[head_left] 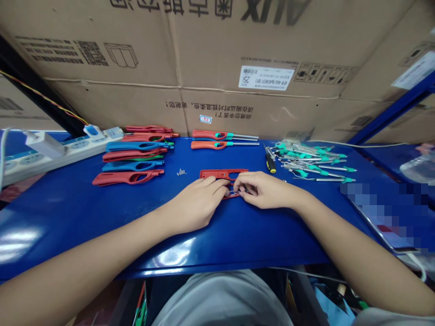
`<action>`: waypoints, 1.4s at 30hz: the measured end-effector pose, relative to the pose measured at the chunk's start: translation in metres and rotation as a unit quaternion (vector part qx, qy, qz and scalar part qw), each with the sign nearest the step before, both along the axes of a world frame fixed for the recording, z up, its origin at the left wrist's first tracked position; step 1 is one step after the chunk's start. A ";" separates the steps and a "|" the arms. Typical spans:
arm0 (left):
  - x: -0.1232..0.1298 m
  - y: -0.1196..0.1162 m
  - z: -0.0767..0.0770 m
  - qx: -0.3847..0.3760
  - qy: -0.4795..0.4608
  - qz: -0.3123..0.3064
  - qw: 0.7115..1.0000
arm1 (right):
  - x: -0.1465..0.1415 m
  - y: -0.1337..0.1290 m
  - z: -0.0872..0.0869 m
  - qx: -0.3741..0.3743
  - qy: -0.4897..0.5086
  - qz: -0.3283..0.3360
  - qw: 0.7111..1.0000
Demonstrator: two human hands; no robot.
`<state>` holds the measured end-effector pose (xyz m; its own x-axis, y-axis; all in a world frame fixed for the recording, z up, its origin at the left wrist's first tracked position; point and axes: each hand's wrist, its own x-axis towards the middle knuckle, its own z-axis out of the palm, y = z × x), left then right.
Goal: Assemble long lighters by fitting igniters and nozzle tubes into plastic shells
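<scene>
At the middle of the blue table, my left hand (193, 203) is closed, its fingertips at the left end of a red lighter shell half (231, 196) that lies mostly beneath both hands. My right hand (263, 190) curls in from the right, thumb and fingers pinched over the same shell. A thin pale wire (234, 194) runs between the two sets of fingertips; its ends are hidden. Just beyond the fingers lies another open red shell half (220, 174), its hollow side up. A small pile of screws (181, 172) sits to its left.
Red and blue lighter housings (131, 177) are stacked at left beside a white power strip (73, 151). Two lighters with metal tubes (224, 144) lie at the back. A screwdriver (270, 162) and several green-ended metal tubes (316, 160) lie right. A cardboard box (210, 54) stands behind.
</scene>
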<state>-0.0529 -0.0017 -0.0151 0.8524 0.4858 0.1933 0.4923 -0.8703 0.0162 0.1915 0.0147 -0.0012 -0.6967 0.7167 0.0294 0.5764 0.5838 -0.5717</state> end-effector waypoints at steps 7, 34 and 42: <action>-0.001 0.000 -0.001 0.005 -0.004 -0.005 1.000 | -0.002 0.000 -0.004 0.013 -0.010 -0.003 1.000; 0.007 -0.005 0.003 -0.083 -0.052 0.058 0.993 | -0.009 -0.006 -0.004 0.026 -0.024 -0.026 0.999; 0.009 -0.010 0.004 -0.125 -0.077 0.072 0.987 | -0.012 -0.006 -0.003 0.009 -0.022 -0.041 0.999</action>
<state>-0.0442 -0.0112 -0.0109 0.7412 0.6487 0.1728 0.5857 -0.7507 0.3056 0.1796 0.0089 -0.0041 -0.6365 0.7711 0.0142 0.6471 0.5440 -0.5341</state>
